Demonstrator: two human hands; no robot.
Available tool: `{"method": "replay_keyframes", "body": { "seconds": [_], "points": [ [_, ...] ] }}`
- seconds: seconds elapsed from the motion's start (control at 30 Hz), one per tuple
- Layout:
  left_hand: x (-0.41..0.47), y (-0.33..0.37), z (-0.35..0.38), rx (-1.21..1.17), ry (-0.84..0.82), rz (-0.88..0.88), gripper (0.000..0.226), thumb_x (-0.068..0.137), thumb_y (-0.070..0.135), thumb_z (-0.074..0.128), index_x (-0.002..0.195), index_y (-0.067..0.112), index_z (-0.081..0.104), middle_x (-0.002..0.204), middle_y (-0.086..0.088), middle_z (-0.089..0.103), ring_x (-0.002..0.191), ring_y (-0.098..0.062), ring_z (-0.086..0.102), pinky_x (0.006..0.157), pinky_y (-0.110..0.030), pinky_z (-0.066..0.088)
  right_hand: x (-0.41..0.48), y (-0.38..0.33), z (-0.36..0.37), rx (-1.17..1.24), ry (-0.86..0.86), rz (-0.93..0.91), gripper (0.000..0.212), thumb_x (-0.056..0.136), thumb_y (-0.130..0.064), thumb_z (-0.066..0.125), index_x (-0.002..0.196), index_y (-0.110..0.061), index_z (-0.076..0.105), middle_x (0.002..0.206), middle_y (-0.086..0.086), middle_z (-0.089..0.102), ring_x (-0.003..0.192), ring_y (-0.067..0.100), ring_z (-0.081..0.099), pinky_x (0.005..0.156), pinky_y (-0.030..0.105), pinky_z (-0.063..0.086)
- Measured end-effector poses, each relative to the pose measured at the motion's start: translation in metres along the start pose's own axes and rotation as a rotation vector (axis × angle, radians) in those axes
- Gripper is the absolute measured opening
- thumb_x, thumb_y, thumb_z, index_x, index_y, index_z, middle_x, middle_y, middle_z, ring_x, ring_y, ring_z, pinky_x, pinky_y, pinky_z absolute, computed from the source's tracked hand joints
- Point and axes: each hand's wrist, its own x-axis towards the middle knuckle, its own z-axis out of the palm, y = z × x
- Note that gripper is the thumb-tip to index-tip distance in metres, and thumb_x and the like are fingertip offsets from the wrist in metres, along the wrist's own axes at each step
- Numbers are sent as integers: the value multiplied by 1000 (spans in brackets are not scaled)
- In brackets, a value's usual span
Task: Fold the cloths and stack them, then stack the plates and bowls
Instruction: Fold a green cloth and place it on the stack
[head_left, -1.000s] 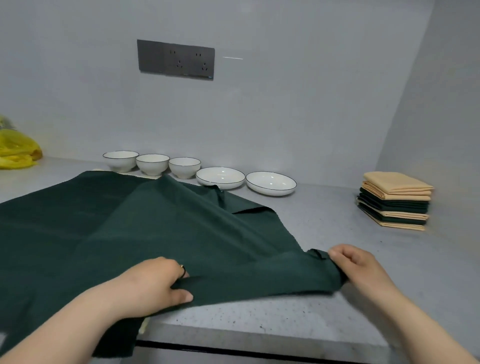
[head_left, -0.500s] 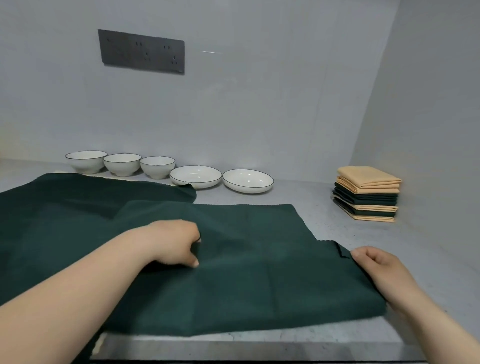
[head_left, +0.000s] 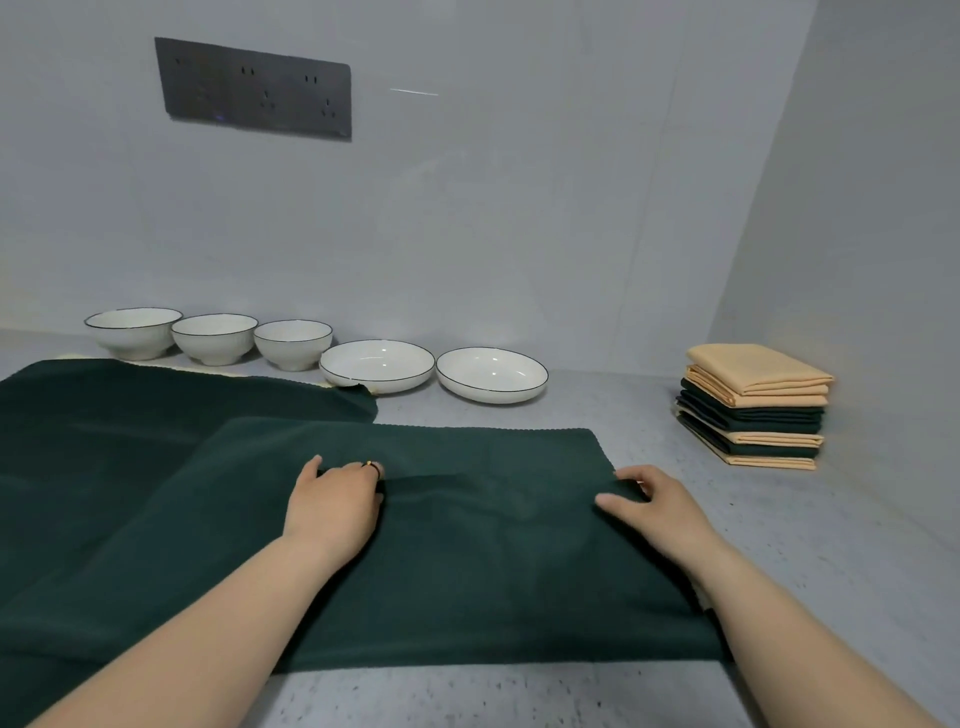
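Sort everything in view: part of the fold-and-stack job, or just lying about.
Job: green cloth, gripped by left hand and right hand; folded cloth stack; three bowls; two plates.
Lying about: socket panel on the wall; the counter merely carries everything.

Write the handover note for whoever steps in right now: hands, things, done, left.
Left hand grips the green cloth mid-span; right hand pinches its right edge. The cloth lies on the counter, folded over once.
Done: a stack of folded cloths at right.
Left: finish this fold, add it to the stack, then stack the three bowls and two plates by the wall.
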Motion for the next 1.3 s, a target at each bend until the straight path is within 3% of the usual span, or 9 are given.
{"method": "replay_keyframes", "body": {
  "seconds": [0.13, 0.3, 0.5, 0.73, 0.87, 1.0, 1.13, 1.23, 1.3],
  "points": [
    [6, 2, 0, 36, -10, 12, 26, 97, 22, 31, 117, 19, 49, 116, 4, 59, 112, -15, 54, 114, -31, 13, 11, 4, 5, -248, 35, -90, 25, 85, -8, 58, 109, -12, 61, 112, 2, 61, 92, 10, 47, 75, 17, 33],
    [7, 13, -5, 126, -29, 82, 27, 98, 24, 32, 118, 17, 49, 118, 2, 58, 110, -16, 56, 114, -31, 14, 11, 12, -10, -286, 48, -79, 17, 83, -2, 55, 85, -16, 63, 90, -2, 59, 87, 13, 49, 72, 19, 34],
    [-6, 40, -11, 146, -24, 309, 25, 96, 28, 37, 115, 16, 51, 115, 2, 59, 110, -18, 54, 106, -25, 25, -4, 36, -50, -239, 46, -22, 34, 80, 3, 60, 65, -27, 56, 81, -1, 60, 84, 18, 53, 72, 21, 35],
    [-5, 39, -23, -116, -171, 375, 34, 93, 35, 47, 126, 25, 48, 125, 6, 54, 118, -16, 48, 91, -21, 34, -5, 36, -83, -330, -135, 90, 13, 80, -13, 69, 80, -21, 59, 88, 5, 59, 78, 14, 53, 61, 10, 38],
    [1, 25, -30, -244, -314, 349, 30, 90, 33, 54, 119, 26, 53, 119, 8, 54, 115, -11, 48, 88, -20, 38, 3, 13, -76, -556, -254, 47, 31, 79, -33, 69, 104, -22, 53, 79, -10, 52, 81, 10, 52, 66, 13, 38],
    [4, 17, -31, -263, -350, 333, 32, 89, 30, 56, 120, 24, 53, 121, 8, 53, 115, -10, 47, 93, -20, 38, 10, -11, -42, -678, -403, -101, 35, 82, -29, 66, 114, -20, 54, 74, -16, 50, 81, 9, 52, 70, 17, 38],
    [12, 3, -33, -241, -392, 282, 18, 87, 29, 59, 105, 27, 55, 96, 13, 49, 94, -7, 47, 72, -14, 38, 14, -19, -17, -795, -485, -190, 12, 85, -24, 61, 83, -26, 50, 72, -16, 43, 81, 11, 45, 61, 14, 33],
    [19, -19, -33, -254, -442, 236, 12, 86, 27, 62, 89, 28, 50, 83, 18, 47, 88, -6, 48, 62, -3, 32, 17, -19, -16, -824, -495, -197, 28, 85, -26, 59, 63, -30, 43, 71, -17, 45, 81, 9, 45, 75, 18, 31],
    [23, -32, -35, -243, -500, 215, 14, 85, 25, 63, 89, 27, 50, 80, 19, 47, 84, -5, 49, 60, -3, 33, 21, -21, -19, -754, -516, -185, 30, 85, -23, 60, 61, -29, 45, 72, -16, 48, 75, 6, 47, 72, 18, 35]
  ]
}}
